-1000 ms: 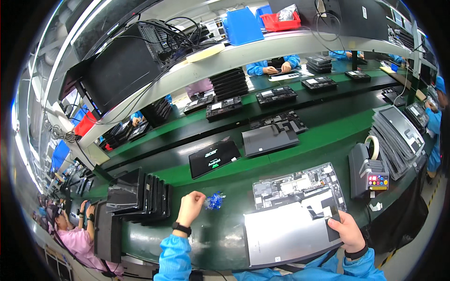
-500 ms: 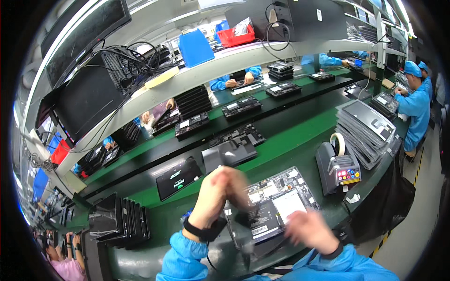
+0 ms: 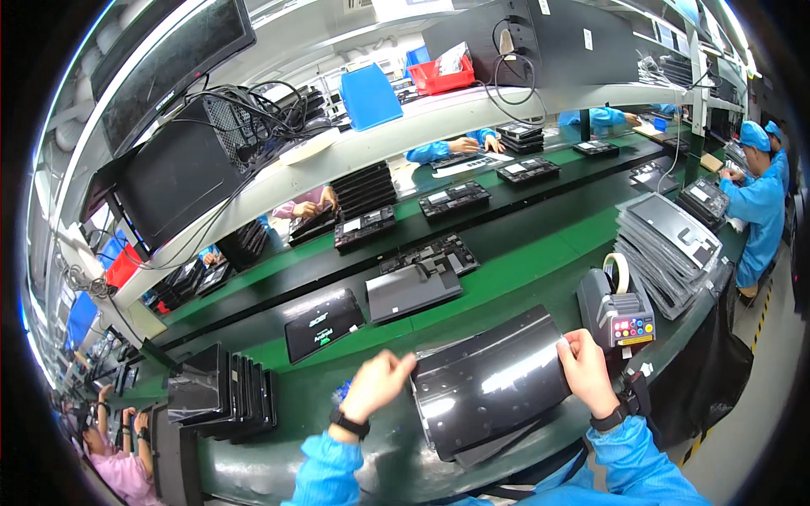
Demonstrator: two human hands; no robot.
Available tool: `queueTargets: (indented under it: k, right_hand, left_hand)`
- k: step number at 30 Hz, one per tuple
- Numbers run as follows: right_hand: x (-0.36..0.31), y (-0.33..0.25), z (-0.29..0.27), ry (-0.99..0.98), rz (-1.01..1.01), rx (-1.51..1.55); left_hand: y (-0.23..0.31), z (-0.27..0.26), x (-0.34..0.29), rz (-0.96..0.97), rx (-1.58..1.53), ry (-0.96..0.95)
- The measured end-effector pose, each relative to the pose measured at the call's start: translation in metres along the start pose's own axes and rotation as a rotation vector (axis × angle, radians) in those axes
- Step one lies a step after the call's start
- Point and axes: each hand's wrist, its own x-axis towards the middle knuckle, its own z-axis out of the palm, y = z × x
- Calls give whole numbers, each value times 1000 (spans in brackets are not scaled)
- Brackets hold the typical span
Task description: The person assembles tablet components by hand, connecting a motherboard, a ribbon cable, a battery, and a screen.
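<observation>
A thin, glossy black sheet [image 3: 485,379] with small dots lies bowed over the opened tablet, hiding its circuit board and battery. My right hand [image 3: 588,371] pinches the sheet's right edge between thumb and fingers. At the sheet's left edge, my left hand [image 3: 377,388] has its fingers closed on the upper left side; slight blur softens the fingertips. Dark edges of the tablet body [image 3: 498,445] show below the sheet. Beyond my hands, a tablet with a lit screen [image 3: 324,325] rests on the green bench, next to a grey-black panel [image 3: 413,293].
A tape dispenser [image 3: 614,308] stands at the right, before a stack of wrapped panels [image 3: 666,244]. Upright black panels [image 3: 221,392] stand at the left. Opened devices [image 3: 454,200] line the dark conveyor strip. A shelf [image 3: 363,135] crosses overhead. Co-workers [image 3: 753,202] work farther off.
The black sheet now covers the tablet's exposed insides. My hands have moved apart, the left one lower and the right one up to the sheet's right edge.
</observation>
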Motion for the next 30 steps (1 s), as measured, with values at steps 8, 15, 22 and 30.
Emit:
queueTargets:
  k: [8, 15, 22, 30]
  right_hand:
    - [-5, -14, 7, 101, -240, -480]
    - [2, -12, 11, 123, -256, -472]
    - [11, -35, 1, 5, 46, 728]
    - [19, -12, 20, 137, -87, 743]
  left_hand:
    - [-2, 36, -38, -18, -256, 44]
    - [19, 16, -43, -25, -173, 24]
    - [43, -13, -61, 60, -360, 176]
    - [68, 23, -26, 485, -713, 643]
